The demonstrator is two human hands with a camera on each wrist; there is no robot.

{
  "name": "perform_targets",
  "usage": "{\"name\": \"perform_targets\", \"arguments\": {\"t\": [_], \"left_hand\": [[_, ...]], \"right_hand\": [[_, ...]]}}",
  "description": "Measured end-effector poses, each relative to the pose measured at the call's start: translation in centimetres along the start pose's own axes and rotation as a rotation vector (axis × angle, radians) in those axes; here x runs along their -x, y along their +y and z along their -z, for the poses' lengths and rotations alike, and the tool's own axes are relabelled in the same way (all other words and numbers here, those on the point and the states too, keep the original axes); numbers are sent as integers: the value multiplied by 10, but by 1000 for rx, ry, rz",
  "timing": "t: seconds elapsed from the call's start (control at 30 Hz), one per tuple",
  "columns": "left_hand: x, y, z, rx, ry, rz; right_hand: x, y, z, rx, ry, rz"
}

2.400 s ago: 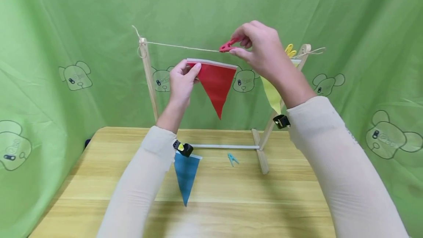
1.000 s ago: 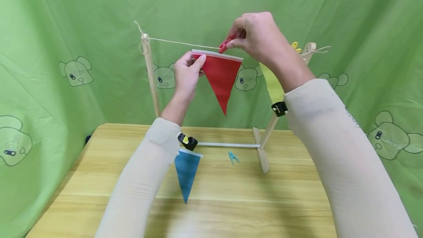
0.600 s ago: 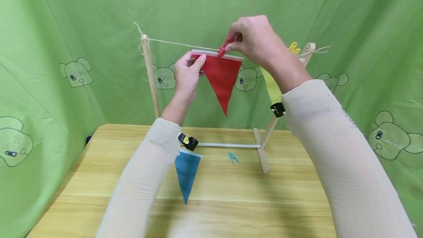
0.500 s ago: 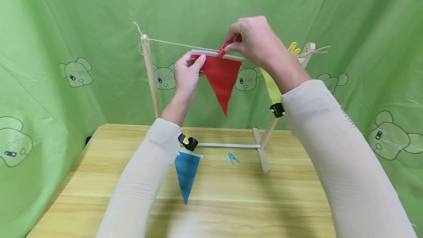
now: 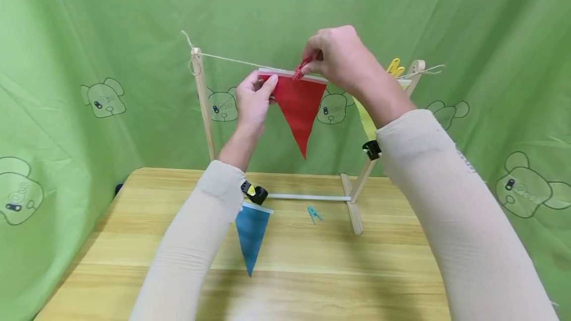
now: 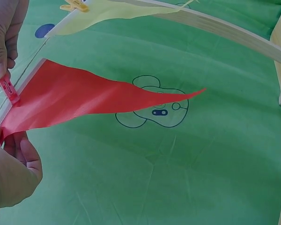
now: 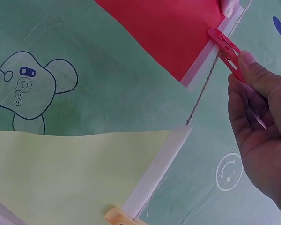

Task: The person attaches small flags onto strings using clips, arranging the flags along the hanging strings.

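My left hand pinches the left end of the white top band of a red triangular pennant, thumb in front. The pennant hangs point down at the string. My right hand pinches a red clothespin between thumb and fingers. In the right wrist view the clothespin straddles the pennant's band and the string, its jaws over the red cloth. A yellow pennant hangs farther right, partly hidden behind my right arm, with a yellow clothespin at its top.
The string runs between two wooden posts joined low down by a white rod. On the wooden table lie a blue pennant and a blue clothespin. A green curtain stands behind.
The right hand has brought the red clothespin down from the string onto the pennant's top band. The left hand has raised the red pennant up to the string.
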State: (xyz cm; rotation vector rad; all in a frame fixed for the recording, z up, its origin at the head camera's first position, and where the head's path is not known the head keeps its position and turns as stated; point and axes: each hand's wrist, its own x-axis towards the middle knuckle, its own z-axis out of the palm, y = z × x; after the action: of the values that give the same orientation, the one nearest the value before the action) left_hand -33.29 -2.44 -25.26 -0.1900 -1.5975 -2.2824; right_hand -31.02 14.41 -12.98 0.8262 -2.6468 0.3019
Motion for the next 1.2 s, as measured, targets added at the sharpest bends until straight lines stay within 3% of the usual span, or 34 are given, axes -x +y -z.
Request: {"name": "perform_targets", "arguments": {"t": [0.67, 1.2], "left_hand": [[-1, -2, -4, 40, -14, 7], [-1, -2, -4, -24, -42, -23]], "right_hand": [[-1, 1, -2, 20, -42, -6], [-3, 3, 4, 30, -76, -9]]}}
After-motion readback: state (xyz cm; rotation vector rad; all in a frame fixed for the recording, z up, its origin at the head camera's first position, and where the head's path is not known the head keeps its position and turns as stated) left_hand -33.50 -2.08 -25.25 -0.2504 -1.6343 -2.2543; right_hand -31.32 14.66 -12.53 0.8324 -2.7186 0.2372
